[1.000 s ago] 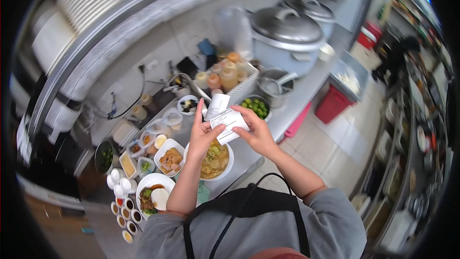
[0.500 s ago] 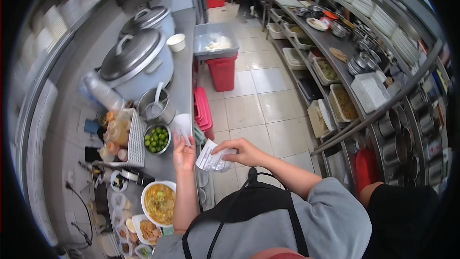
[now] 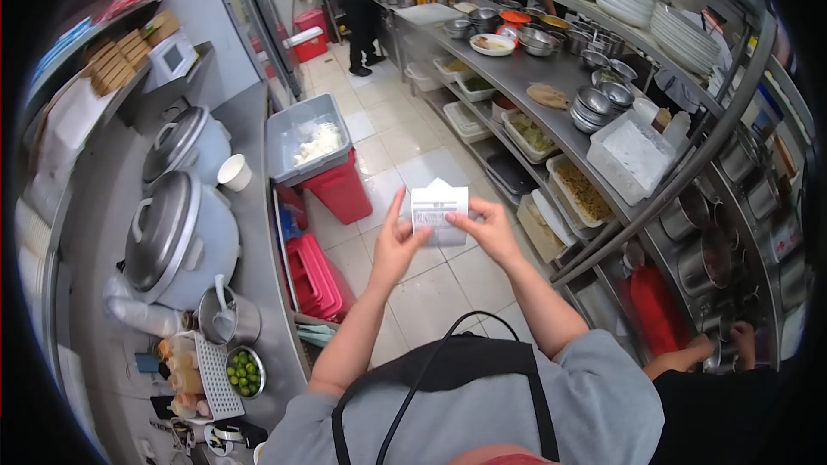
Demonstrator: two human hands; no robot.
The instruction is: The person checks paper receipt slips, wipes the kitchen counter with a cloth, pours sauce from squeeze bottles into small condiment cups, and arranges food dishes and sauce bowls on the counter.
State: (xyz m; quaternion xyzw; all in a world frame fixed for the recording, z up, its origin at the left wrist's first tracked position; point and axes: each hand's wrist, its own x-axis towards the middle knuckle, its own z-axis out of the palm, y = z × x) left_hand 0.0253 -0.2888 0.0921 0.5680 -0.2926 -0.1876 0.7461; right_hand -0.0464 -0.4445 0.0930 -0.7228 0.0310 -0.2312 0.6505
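Observation:
In the head view, a white printed receipt [image 3: 438,207] is held out in front of my chest, over the tiled floor. My left hand [image 3: 398,239] grips its left side, with the thumb across the lower part. From the right, my right hand [image 3: 491,231] pinches the edge, thumb on the printed face. A pointed white paper edge sticks up at the top; whether it is a second slip I cannot tell.
On the left counter stand large lidded pots [image 3: 185,241], a metal pot with a ladle [image 3: 228,319] and a bowl of green limes [image 3: 246,372]. A grey tub [image 3: 280,142] sits on a red bin [image 3: 340,194]. Right: steel shelving [image 3: 517,90], a co-worker's hands [image 3: 715,344]. Another person [image 3: 363,13] stands farther back.
My view has turned to the right. Both hands have come together on the receipt, raised farther forward; before, my left hand was apart near the counter with white paper and my right held the receipt.

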